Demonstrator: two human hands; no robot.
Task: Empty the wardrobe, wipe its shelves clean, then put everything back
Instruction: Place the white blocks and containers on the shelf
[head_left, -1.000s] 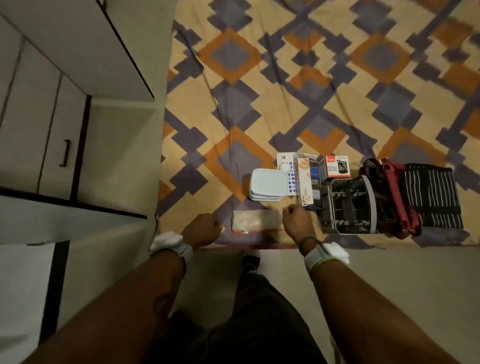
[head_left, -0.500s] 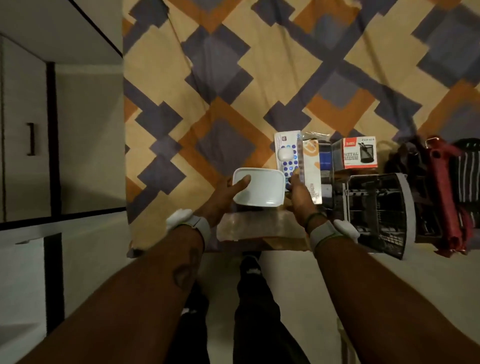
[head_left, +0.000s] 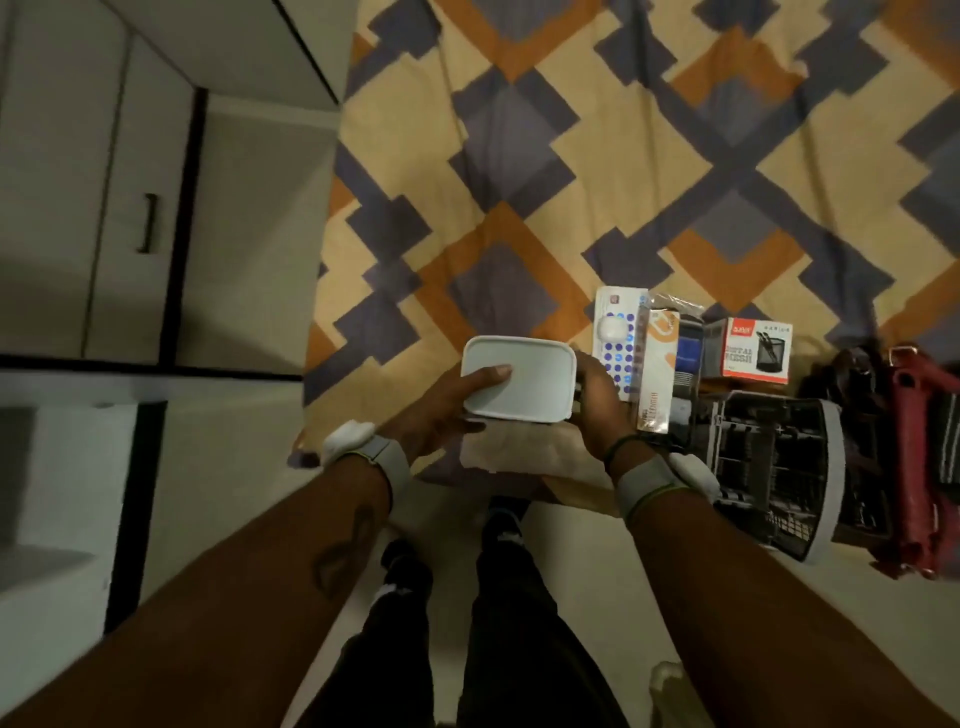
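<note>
Head view showed the white container (head_left: 519, 379) at the middle of the frame, held between both hands and, as it seemed, raised a little above a paper-wrapped packet (head_left: 524, 460) that lay under it. The left hand (head_left: 441, 410) gripped its left side, with the thumb laid flat on the lid and the fingers (head_left: 467, 427) curled below. The right hand (head_left: 597, 408) gripped the right edge, its fingers (head_left: 584, 382) wrapped round the side wall.

Many things lay out on the patterned cloth (head_left: 571, 156), so I judged that the emptying was mostly done. The container was probably being carried between the cloth and the wardrobe (head_left: 78, 208), but in which direction I could not tell. The next move called for a level two-hand carry to the upper left of the frame, where the wardrobe stood with its door handle (head_left: 149, 223). Its shelves were not visible.

Just to the right of the container stood a box with blue dots (head_left: 621, 332), touching an orange and white carton (head_left: 657, 374). Further right was a red and white box (head_left: 756, 348), and below it a black mesh organiser (head_left: 774, 457) lying on its side. A red bag (head_left: 914, 457) was at the right edge. The bare floor (head_left: 597, 571) ran along the bottom. Nothing lay between the hands and the wardrobe; only the row on the right was close to the right hand.
</note>
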